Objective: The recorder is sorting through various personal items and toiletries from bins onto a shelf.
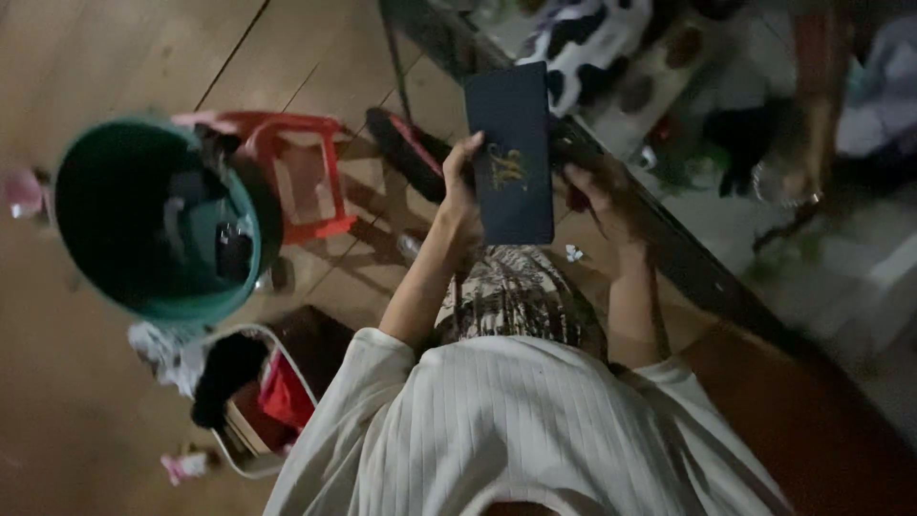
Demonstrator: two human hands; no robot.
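Observation:
I hold a dark blue flat rectangular case with a small gold emblem upright in front of me. My left hand grips its left edge, thumb on the front. My right hand is at its right edge, fingers curled against the side and back. Both forearms reach out from the sleeves of my white ribbed top. Below the case lies patterned brown and cream cloth over my lap.
A green bucket with dark items inside stands at left beside a red plastic stool. A white basket holds black and red cloth. A dark sandal lies on the wooden floor. A cluttered table edge runs diagonally at right.

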